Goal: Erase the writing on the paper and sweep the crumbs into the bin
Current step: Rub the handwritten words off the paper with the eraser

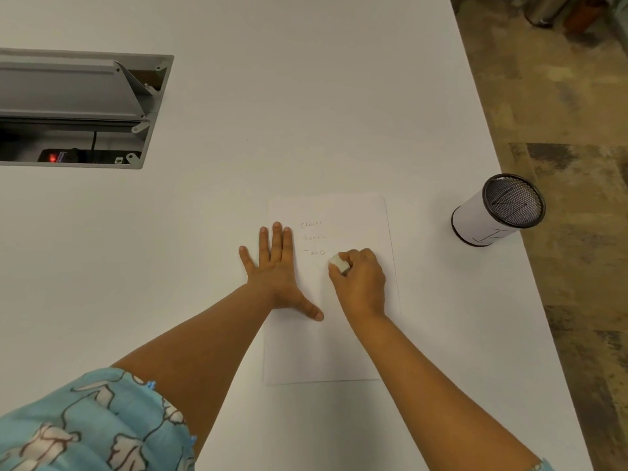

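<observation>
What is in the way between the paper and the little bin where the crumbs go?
Nothing visible. Only bare white table lies between the paper and the mesh bin by the table's right edge. The right hand holds the eraser on the paper; the left hand presses it flat.

We look steeply down from head height, close over the white table (306, 96), its right edge angling across.

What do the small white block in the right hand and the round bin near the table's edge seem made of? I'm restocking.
The small white block looks like matte rubber or vinyl eraser, ridged on its exposed end. The round bin looks like black metal mesh, given its perforated inside and dark rims, wrapped in white paper.
</observation>
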Motion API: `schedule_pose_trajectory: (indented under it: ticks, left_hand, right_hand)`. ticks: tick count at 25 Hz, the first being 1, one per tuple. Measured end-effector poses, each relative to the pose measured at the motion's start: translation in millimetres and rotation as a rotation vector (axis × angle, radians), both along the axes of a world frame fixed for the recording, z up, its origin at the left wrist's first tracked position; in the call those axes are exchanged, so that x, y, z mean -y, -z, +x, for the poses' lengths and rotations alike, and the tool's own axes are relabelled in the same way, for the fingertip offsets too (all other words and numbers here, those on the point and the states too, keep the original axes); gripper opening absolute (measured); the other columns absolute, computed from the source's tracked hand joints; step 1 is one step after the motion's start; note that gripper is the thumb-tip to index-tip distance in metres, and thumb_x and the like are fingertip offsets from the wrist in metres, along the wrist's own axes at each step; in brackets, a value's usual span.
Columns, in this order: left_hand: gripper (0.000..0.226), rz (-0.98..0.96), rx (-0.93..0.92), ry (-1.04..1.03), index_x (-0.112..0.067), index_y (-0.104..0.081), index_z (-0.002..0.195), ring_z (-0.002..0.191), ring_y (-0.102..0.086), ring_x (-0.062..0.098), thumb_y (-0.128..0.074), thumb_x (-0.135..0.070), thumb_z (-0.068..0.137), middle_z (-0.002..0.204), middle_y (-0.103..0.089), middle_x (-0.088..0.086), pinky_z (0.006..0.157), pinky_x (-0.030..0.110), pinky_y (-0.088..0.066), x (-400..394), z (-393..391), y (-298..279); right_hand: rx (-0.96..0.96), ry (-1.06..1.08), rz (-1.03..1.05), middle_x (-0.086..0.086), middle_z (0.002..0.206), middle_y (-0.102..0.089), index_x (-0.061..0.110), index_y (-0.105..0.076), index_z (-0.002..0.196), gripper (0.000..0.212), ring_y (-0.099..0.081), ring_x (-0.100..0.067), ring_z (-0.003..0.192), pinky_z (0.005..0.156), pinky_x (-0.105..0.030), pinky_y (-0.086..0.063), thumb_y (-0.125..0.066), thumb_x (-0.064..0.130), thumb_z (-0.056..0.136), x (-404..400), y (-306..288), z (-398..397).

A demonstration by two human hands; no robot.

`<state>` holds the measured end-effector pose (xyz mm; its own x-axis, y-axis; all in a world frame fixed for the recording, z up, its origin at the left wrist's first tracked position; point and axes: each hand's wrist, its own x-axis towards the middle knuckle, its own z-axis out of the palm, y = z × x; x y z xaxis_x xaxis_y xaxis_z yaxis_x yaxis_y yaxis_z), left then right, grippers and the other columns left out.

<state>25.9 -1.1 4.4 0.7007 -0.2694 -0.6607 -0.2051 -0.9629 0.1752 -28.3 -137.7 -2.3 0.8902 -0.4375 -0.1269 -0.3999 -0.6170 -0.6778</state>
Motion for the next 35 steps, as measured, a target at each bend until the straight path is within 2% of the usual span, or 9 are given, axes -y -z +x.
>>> schedule_pose_trajectory:
  ticks: [4,9,11,15,20,22,26,31,35]
  left_hand:
    - [0.165,0.003,-0.002,0.007,-0.019,0.048,0.124,0.12,0.051,0.024,-0.067,-0.084,0.026,0.14,0.05,0.003,0.097,0.06,0.026,-1,0,2]
    - [0.165,-0.009,0.003,0.001,-0.019,0.047,0.127,0.119,0.052,0.023,-0.067,-0.084,0.026,0.141,0.049,0.002,0.095,0.058,0.028,0,1,2]
    - [0.165,-0.011,0.006,0.001,-0.019,0.046,0.128,0.12,0.051,0.023,-0.067,-0.084,0.027,0.141,0.049,0.003,0.096,0.058,0.027,-1,1,3]
    - [0.163,-0.011,0.035,0.013,-0.018,0.046,0.128,0.123,0.049,0.026,-0.067,-0.084,0.029,0.141,0.048,0.003,0.098,0.06,0.026,-2,-1,8]
    - [0.162,-0.008,0.041,0.017,-0.018,0.048,0.125,0.121,0.05,0.026,-0.066,-0.085,0.031,0.141,0.049,0.004,0.097,0.059,0.026,-1,0,8]
    - [0.162,0.002,0.045,0.017,-0.017,0.046,0.127,0.124,0.048,0.027,-0.067,-0.084,0.032,0.141,0.048,0.005,0.099,0.059,0.025,-1,-1,8]
    - [0.159,-0.008,0.059,0.008,-0.017,0.043,0.13,0.128,0.045,0.027,-0.071,-0.078,0.037,0.144,0.045,0.005,0.099,0.06,0.025,0,-2,10]
    - [0.161,0.027,0.052,0.021,-0.016,0.044,0.13,0.128,0.045,0.03,-0.069,-0.081,0.035,0.143,0.046,0.007,0.1,0.061,0.023,2,-1,6]
    - [0.159,0.01,0.055,0.015,-0.015,0.043,0.131,0.129,0.044,0.029,-0.071,-0.078,0.038,0.144,0.044,0.007,0.1,0.062,0.022,1,-1,6]
  right_hand:
    - [0.017,0.02,0.02,0.004,0.084,-0.047,0.01,-0.062,0.093,0.017,-0.054,-0.013,0.071,0.058,-0.008,-0.034,-0.066,0.02,0.08,-4,10,-40]
    - [0.002,0.008,0.007,-0.003,0.089,-0.052,0.007,-0.063,0.093,0.016,-0.049,-0.013,0.072,0.064,-0.02,-0.039,-0.065,0.016,0.081,-1,3,5]
    - [-0.006,0.013,0.032,-0.003,0.092,-0.053,0.007,-0.062,0.096,0.018,-0.05,-0.012,0.075,0.067,-0.02,-0.04,-0.064,0.017,0.082,-3,2,10]
    - [0.029,-0.032,0.071,0.004,0.09,-0.051,0.011,-0.061,0.1,0.022,-0.058,-0.015,0.079,0.066,-0.014,-0.041,-0.066,0.021,0.081,-20,9,-36]
    - [-0.008,-0.069,0.021,-0.01,0.1,-0.059,0.006,-0.061,0.102,0.023,-0.059,-0.023,0.086,0.071,-0.021,-0.043,-0.063,0.019,0.082,-19,0,16]
    - [-0.016,-0.05,0.032,-0.01,0.101,-0.058,0.007,-0.061,0.102,0.024,-0.059,-0.022,0.087,0.071,-0.02,-0.042,-0.063,0.02,0.083,-22,0,18]
    - [0.009,-0.066,0.06,0.0,0.092,-0.054,0.011,-0.061,0.1,0.022,-0.059,-0.019,0.084,0.068,-0.012,-0.04,-0.065,0.022,0.082,-30,5,-27]
    - [-0.012,-0.086,0.031,-0.01,0.104,-0.059,0.007,-0.061,0.105,0.025,-0.059,-0.022,0.091,0.074,-0.02,-0.042,-0.062,0.019,0.083,-30,0,20]
    - [-0.01,-0.086,0.021,-0.008,0.101,-0.059,0.009,-0.061,0.104,0.025,-0.059,-0.021,0.089,0.072,-0.016,-0.041,-0.064,0.022,0.083,-29,4,-6]
